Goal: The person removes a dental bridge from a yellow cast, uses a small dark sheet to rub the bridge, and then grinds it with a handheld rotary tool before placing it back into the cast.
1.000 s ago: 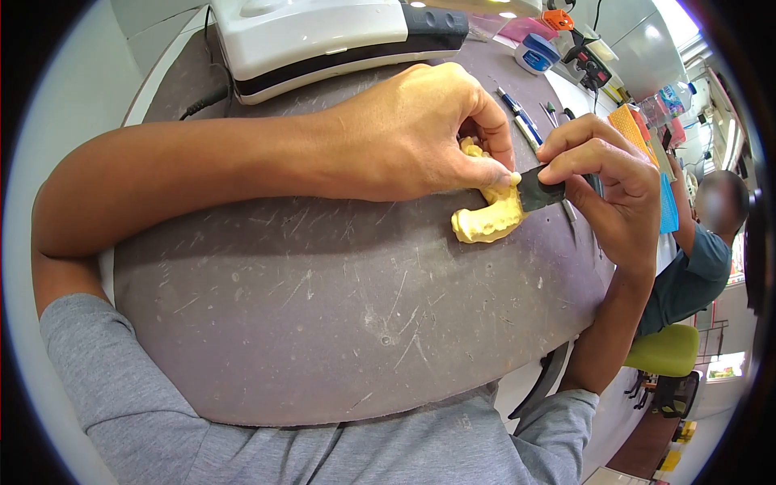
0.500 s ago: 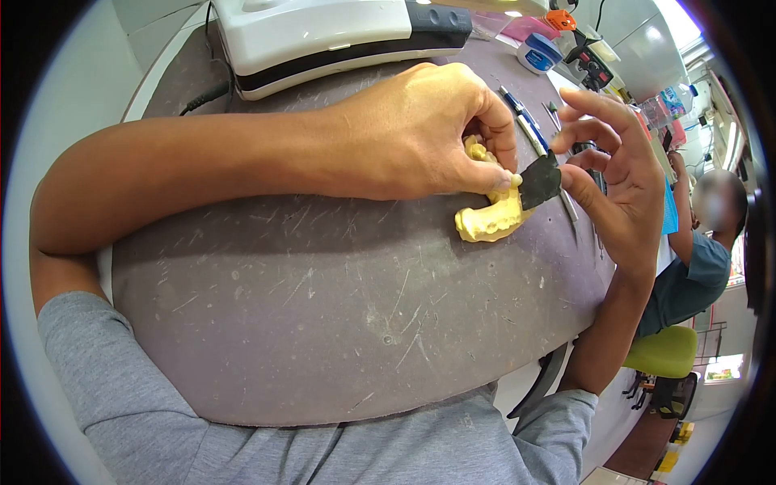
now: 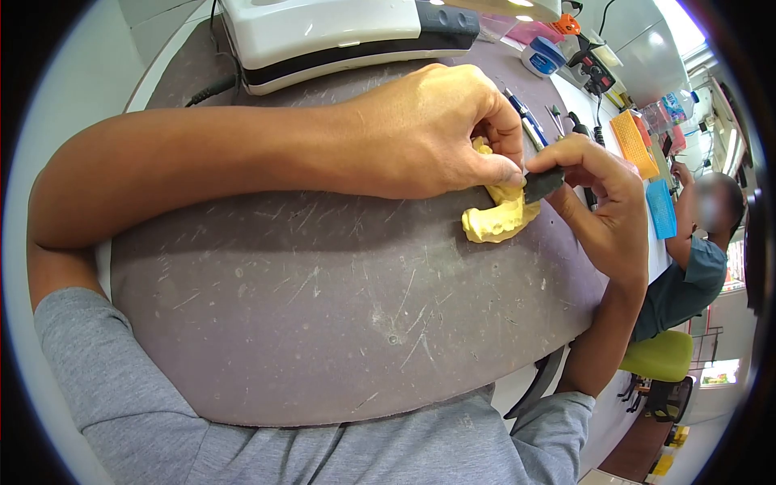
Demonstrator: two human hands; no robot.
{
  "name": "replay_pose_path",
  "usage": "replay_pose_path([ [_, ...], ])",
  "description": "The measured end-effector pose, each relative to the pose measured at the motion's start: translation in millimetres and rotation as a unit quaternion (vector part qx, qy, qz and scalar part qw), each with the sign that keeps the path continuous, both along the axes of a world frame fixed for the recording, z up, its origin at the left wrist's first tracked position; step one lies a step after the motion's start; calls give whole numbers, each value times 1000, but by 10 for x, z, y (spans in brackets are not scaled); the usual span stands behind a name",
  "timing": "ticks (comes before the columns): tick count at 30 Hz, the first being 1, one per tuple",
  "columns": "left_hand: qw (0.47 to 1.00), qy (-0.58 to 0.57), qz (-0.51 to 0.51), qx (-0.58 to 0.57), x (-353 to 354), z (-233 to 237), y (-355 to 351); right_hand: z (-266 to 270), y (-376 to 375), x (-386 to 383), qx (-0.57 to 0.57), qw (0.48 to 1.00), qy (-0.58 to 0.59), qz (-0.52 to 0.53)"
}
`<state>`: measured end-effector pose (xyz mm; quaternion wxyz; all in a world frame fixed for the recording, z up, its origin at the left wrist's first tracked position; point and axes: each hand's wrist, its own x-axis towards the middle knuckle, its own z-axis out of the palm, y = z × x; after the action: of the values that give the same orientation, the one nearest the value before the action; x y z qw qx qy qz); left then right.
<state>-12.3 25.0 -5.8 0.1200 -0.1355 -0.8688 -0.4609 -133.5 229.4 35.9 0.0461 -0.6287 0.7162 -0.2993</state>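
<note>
A yellow dental cast, arch-shaped with teeth along it, sits toward the right side of the desk. My left hand reaches across from the left, thumb and fingers closed around the upper part of the cast and hiding much of it. My right hand pinches a small black sheet between thumb and forefinger. The sheet lies against the right side of the cast, near my left thumb tip. Whether it touches the teeth is hidden by my fingers.
A white and black device stands at the back of the scratched grey desk. Beyond my hands are a blue pen, a blue-lidded jar, an orange basket and a blue basket. Another person sits at right.
My right hand has moved left and closed its fingers further on the black sheet, which now shows as a narrower strip. My left hand stays on the cast, which appears slightly further right.
</note>
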Motion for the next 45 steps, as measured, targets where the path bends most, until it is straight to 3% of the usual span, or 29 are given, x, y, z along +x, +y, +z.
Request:
replay_pose_path([
  [19,1000,13,26,4,39,33,2,-12,19,-14,-2,999,6,31],
  [31,999,42,11,4,21,-14,-3,-20,46,26,-6,1000,-12,-8],
  [43,1000,-2,17,-15,28,15,-32,-31,43,22,1,1000,-10,-13],
  [45,999,-22,19,32,39,36,-54,-15,46,44,3,999,-34,-5],
])
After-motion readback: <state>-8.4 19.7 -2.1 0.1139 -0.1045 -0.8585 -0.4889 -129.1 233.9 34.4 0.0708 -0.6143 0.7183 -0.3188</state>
